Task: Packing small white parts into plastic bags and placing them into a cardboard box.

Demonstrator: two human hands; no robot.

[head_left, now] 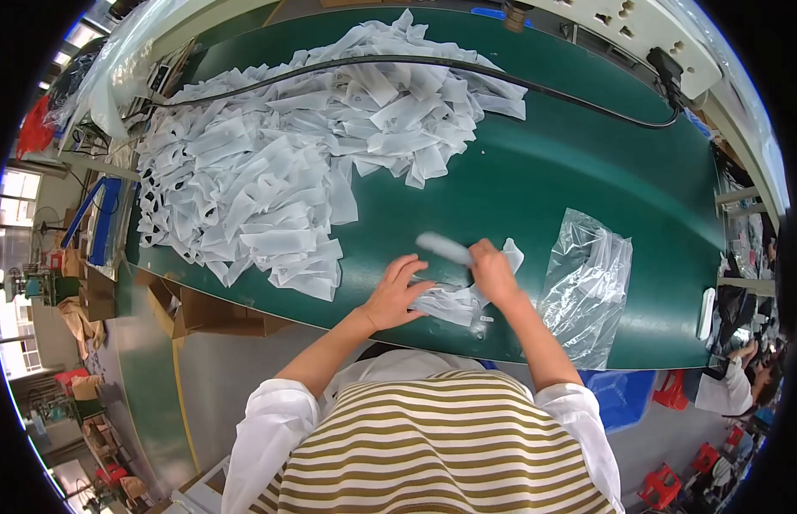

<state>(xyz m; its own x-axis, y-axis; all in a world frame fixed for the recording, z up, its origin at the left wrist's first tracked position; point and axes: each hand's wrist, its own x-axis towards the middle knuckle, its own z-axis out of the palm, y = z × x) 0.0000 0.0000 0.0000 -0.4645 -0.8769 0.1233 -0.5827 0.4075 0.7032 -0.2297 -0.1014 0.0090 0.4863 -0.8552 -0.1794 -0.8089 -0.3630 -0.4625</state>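
My left hand (397, 293) rests on the green tabletop with its fingers spread. Its thumb side lies against the left end of a small bunch of pale grey-white strips (450, 306). Closed on one end of a single pale strip (444, 248), my right hand (494, 274) holds it above the bunch. That strip points to the left and is smeared by motion. Another pale piece (513, 254) shows just right of my right hand. The strips look thin and slightly see-through; their exact kind I cannot make out.
A large heap of similar strips (253, 180) covers the table's left and far side. A black cable (398, 60) crosses above it. Right of my hands lies a clear plastic bag (587, 287). A cardboard box (214, 313) stands below the left edge, a blue bin (619, 398) below the near edge.
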